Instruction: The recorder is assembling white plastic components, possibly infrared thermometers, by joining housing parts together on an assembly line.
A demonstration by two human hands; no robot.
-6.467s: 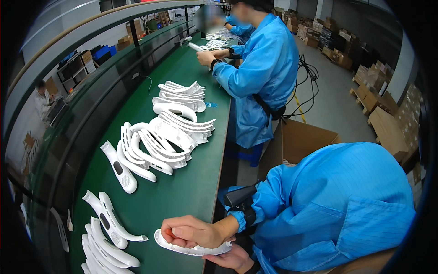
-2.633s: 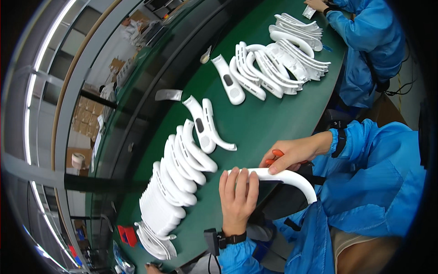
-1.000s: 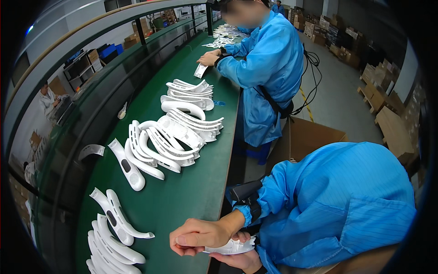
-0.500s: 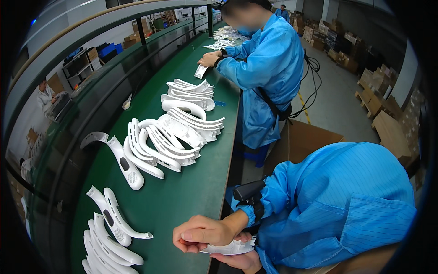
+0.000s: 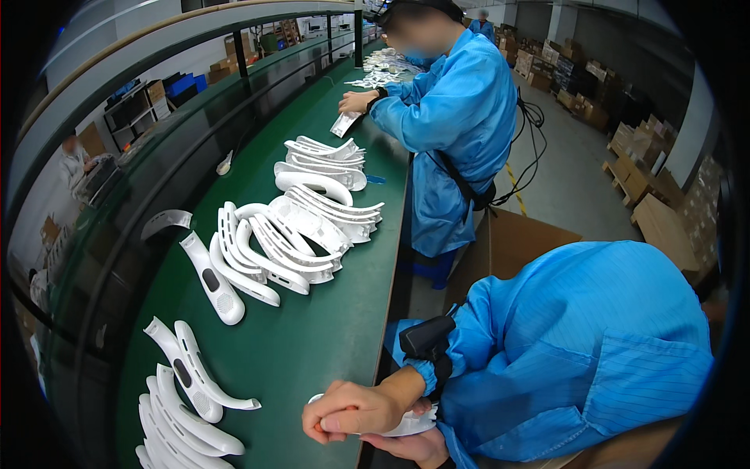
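At the bench's near edge, my left hand (image 5: 414, 447) lies palm up under a white curved plastic shell (image 5: 412, 424), its fingers wrapped round the near end. Over the shell, my right hand (image 5: 355, 408) is closed in a fist with the thumb pressed in. A bit of orange shows between its fingers, too small to name. The shell's far end pokes out beyond my right knuckles, and its middle is hidden by that hand. A black device is strapped to my right wrist. Several similar white curved shells (image 5: 178, 414) lie stacked at lower left.
A larger row of white shells (image 5: 293, 234) spreads along the green bench (image 5: 312, 344). Further up, a co-worker in blue (image 5: 461, 117) handles another white part. An open cardboard box (image 5: 516, 246) stands on the floor between us. A rail (image 5: 101, 258) runs along the bench's left side.
My right hand has shifted slightly right and up over the shell, and the shell's far end now shows past the knuckles. My left hand stays in about the same place.
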